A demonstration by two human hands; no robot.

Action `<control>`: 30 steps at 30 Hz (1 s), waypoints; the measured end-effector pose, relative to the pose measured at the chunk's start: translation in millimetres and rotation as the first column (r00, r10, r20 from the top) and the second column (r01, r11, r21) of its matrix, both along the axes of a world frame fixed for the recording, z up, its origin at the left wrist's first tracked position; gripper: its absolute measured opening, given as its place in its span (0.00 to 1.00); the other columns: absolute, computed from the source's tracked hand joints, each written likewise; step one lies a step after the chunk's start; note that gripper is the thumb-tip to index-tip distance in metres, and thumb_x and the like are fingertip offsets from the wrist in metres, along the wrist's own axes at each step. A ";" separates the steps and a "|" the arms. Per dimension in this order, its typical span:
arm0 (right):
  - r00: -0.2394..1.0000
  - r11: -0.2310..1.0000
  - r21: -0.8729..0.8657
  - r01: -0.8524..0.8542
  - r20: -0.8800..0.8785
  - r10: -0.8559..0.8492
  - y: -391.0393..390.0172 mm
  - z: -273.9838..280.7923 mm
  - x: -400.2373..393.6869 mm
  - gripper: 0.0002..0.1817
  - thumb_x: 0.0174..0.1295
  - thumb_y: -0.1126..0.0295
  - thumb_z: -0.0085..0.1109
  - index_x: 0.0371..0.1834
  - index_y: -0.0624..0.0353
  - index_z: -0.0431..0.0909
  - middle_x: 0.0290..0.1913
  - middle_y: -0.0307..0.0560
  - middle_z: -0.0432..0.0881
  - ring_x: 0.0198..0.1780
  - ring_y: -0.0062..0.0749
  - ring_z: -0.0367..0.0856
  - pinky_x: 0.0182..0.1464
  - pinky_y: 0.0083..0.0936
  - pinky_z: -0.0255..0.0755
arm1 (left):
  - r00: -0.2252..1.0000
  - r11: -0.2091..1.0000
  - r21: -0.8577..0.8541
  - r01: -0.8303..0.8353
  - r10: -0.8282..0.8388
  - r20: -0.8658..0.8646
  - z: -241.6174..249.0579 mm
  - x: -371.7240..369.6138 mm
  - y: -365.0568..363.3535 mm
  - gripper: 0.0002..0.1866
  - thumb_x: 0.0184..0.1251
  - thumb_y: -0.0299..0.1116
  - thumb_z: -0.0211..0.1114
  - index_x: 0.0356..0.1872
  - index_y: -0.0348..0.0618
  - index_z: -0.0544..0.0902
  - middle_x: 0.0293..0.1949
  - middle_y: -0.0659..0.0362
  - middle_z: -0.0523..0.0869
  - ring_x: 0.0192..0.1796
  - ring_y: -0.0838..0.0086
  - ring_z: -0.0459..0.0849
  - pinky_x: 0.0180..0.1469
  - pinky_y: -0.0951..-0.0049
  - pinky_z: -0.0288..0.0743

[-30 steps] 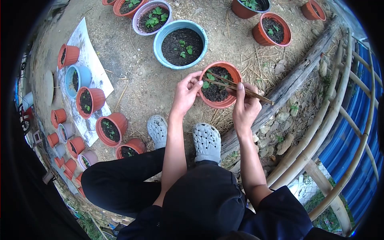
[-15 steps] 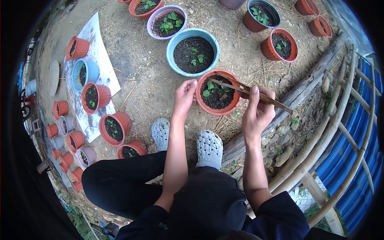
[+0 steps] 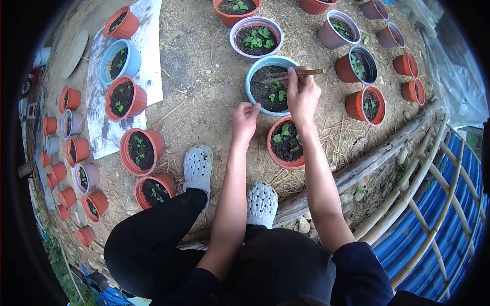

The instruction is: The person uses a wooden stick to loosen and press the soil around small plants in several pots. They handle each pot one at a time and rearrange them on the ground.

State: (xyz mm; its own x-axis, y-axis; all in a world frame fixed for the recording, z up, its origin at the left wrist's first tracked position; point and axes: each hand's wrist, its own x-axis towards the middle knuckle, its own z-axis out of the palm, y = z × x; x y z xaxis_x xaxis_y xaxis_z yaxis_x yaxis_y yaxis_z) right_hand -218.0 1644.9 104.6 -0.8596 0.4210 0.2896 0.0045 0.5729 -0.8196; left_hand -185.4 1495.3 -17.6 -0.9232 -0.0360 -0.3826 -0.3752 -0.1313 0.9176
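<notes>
In the head view, a light-blue pot (image 3: 249, 81) of dark soil holds a few green seedlings (image 3: 276, 93). My right hand (image 3: 303, 97) is closed around wooden, bamboo-like tongs (image 3: 311, 72), whose tips reach down to the soil beside the seedlings. At the pot's near-left rim, the fingers of my left hand (image 3: 246, 120) pinch the edge. Just below stands an orange-red pot (image 3: 286, 164) with a seedling in soil, partly covered by my right wrist.
A lilac pot (image 3: 233, 41) with a leafy plant stands behind. Several potted seedlings line both sides, some at a white sheet (image 3: 148, 76). A log (image 3: 375, 153) and bamboo railing (image 3: 413, 201) run along the right. My grey clogs (image 3: 262, 203) are on the ground.
My right hand with the tongs has moved from the orange-red pot up to the light-blue pot. My left hand has shifted from the orange-red pot's rim to the blue one's. The view has shifted.
</notes>
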 end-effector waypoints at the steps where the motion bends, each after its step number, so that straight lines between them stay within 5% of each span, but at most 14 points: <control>1: 1.000 0.999 -0.034 0.007 -0.027 -0.008 -0.3 -5.6 -1.9 0.08 0.76 0.70 0.62 0.44 0.66 0.82 0.30 0.57 0.90 0.33 0.43 0.93 0.36 0.33 0.82 | 1.000 1.000 -0.001 -0.005 0.005 0.004 -2.2 0.4 -0.2 0.15 0.77 0.37 0.74 0.42 0.34 0.82 0.36 0.57 0.90 0.37 0.77 0.86 0.42 0.74 0.79; 4: 0.991 1.000 -0.029 -0.001 -0.132 -0.003 -1.1 -21.1 -6.7 0.08 0.76 0.70 0.62 0.44 0.66 0.82 0.29 0.57 0.90 0.31 0.43 0.93 0.34 0.32 0.82 | 0.999 1.000 0.018 0.008 -0.008 -0.034 -7.0 -0.3 -0.4 0.14 0.77 0.37 0.74 0.42 0.34 0.82 0.35 0.57 0.90 0.37 0.78 0.85 0.42 0.75 0.79; 8: 1.000 0.991 -0.131 0.014 -0.009 -0.015 4.3 -22.0 -1.6 0.07 0.77 0.73 0.61 0.47 0.68 0.82 0.33 0.57 0.91 0.38 0.39 0.95 0.39 0.30 0.85 | 1.000 0.999 0.026 0.023 -0.022 -0.015 -3.0 -2.7 -3.5 0.13 0.77 0.35 0.74 0.41 0.35 0.82 0.34 0.59 0.89 0.37 0.80 0.85 0.41 0.76 0.78; 12: 0.997 0.969 -0.241 -0.046 -0.072 0.029 11.9 -33.2 0.7 0.08 0.77 0.72 0.61 0.48 0.68 0.82 0.34 0.58 0.92 0.38 0.38 0.96 0.39 0.31 0.85 | 0.997 0.997 -0.050 0.056 -0.053 0.062 11.4 -5.2 -4.0 0.12 0.77 0.34 0.73 0.42 0.35 0.82 0.35 0.60 0.89 0.38 0.81 0.84 0.42 0.77 0.77; 14: 0.998 0.974 -0.215 -0.068 -0.018 0.065 17.1 -28.6 7.6 0.08 0.77 0.72 0.62 0.49 0.67 0.82 0.34 0.57 0.92 0.38 0.38 0.96 0.38 0.31 0.85 | 0.996 0.997 -0.051 0.058 -0.055 0.070 9.1 -6.3 -5.9 0.11 0.77 0.34 0.73 0.42 0.35 0.82 0.36 0.60 0.89 0.38 0.82 0.83 0.43 0.77 0.76; 16: 1.000 0.987 -0.158 -0.004 -0.008 0.002 22.7 -24.9 12.1 0.08 0.77 0.72 0.62 0.48 0.66 0.82 0.33 0.56 0.92 0.38 0.37 0.96 0.38 0.30 0.85 | 0.981 0.982 -0.084 0.169 -0.159 0.109 9.5 -7.7 -12.0 0.16 0.78 0.46 0.72 0.48 0.45 0.82 0.45 0.63 0.90 0.49 0.77 0.88 0.47 0.69 0.78; 18: 0.998 0.984 -0.176 0.026 -0.055 -0.036 22.2 -21.6 15.4 0.08 0.77 0.71 0.63 0.47 0.66 0.83 0.32 0.55 0.92 0.37 0.36 0.95 0.38 0.30 0.85 | 0.988 0.992 -0.049 0.116 -0.110 0.106 12.6 -7.7 -9.1 0.14 0.77 0.41 0.73 0.46 0.41 0.82 0.42 0.62 0.90 0.44 0.80 0.85 0.45 0.74 0.77; 20: 0.999 0.977 -0.207 -0.045 0.009 0.048 23.3 -20.4 18.5 0.08 0.77 0.71 0.63 0.47 0.66 0.84 0.32 0.55 0.92 0.36 0.36 0.95 0.37 0.30 0.84 | 0.993 0.998 -0.005 0.065 -0.064 0.102 11.6 -7.4 -7.7 0.12 0.76 0.35 0.75 0.43 0.37 0.83 0.38 0.61 0.89 0.39 0.83 0.82 0.42 0.78 0.75; 22: 0.996 0.961 -0.265 -0.072 0.032 0.084 25.9 -20.5 22.2 0.08 0.77 0.71 0.63 0.48 0.65 0.84 0.32 0.55 0.92 0.37 0.35 0.95 0.38 0.29 0.84 | 0.970 0.982 -0.057 0.181 -0.169 0.178 9.9 -9.0 -14.8 0.16 0.77 0.46 0.73 0.49 0.46 0.82 0.47 0.63 0.90 0.51 0.76 0.88 0.49 0.68 0.79; 25: 0.997 0.990 -0.131 -0.048 0.049 0.055 28.9 -21.1 21.1 0.07 0.76 0.71 0.64 0.48 0.65 0.84 0.32 0.53 0.92 0.38 0.34 0.95 0.39 0.29 0.85 | 0.974 0.982 -0.051 0.179 -0.170 0.148 5.9 -9.5 -15.7 0.16 0.77 0.46 0.73 0.49 0.46 0.82 0.47 0.63 0.90 0.52 0.76 0.88 0.51 0.67 0.79; 30: 0.968 0.951 -0.231 -0.204 0.100 0.232 34.5 -10.3 29.7 0.07 0.76 0.72 0.64 0.48 0.65 0.84 0.33 0.53 0.92 0.39 0.35 0.95 0.41 0.29 0.86 | 0.969 0.984 -0.046 0.172 -0.161 0.186 6.0 -9.3 -15.5 0.16 0.76 0.46 0.74 0.48 0.46 0.82 0.46 0.63 0.90 0.52 0.76 0.88 0.51 0.66 0.79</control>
State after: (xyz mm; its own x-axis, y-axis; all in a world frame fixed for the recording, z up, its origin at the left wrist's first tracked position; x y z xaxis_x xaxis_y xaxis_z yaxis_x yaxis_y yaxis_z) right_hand -188.3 1679.4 94.2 -0.9607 0.2600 0.0968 0.0094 0.3795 -0.9251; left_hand -194.7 1479.9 -11.6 -0.8341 0.0840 -0.5452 -0.5470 0.0016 0.8371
